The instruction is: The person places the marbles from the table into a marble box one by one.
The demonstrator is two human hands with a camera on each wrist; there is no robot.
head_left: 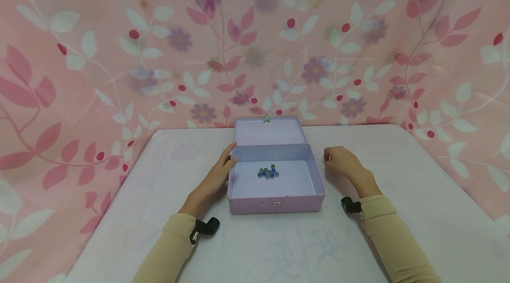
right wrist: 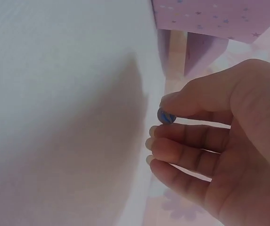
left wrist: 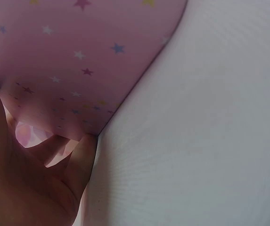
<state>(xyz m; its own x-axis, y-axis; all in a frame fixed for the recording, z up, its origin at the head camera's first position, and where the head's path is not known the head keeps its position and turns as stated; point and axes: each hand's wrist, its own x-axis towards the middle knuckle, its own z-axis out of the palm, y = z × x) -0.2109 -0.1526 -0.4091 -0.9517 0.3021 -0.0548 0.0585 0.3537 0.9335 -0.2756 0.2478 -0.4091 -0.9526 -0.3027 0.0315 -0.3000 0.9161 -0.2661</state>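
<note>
A lilac tin box (head_left: 276, 205) with a star pattern stands on the table, its lid (head_left: 268, 131) tipped back. Several glass marbles (head_left: 268, 172) lie clustered on its floor. My left hand (head_left: 215, 176) grips the box's left side towards the back, thumb at the rim; the left wrist view shows its fingers (left wrist: 82, 160) against the starry wall. To the right of the box, my right hand (head_left: 345, 165) hovers low above the table. Between its thumb and index finger it pinches a dark marble with a blue swirl (right wrist: 166, 116), seen in the right wrist view.
A whitish cloth covers the table (head_left: 295, 247). Behind and at the sides hangs a pink floral curtain (head_left: 247, 52). The raised lid stands near the table's far edge. Each wrist bears a small black camera (head_left: 209, 226).
</note>
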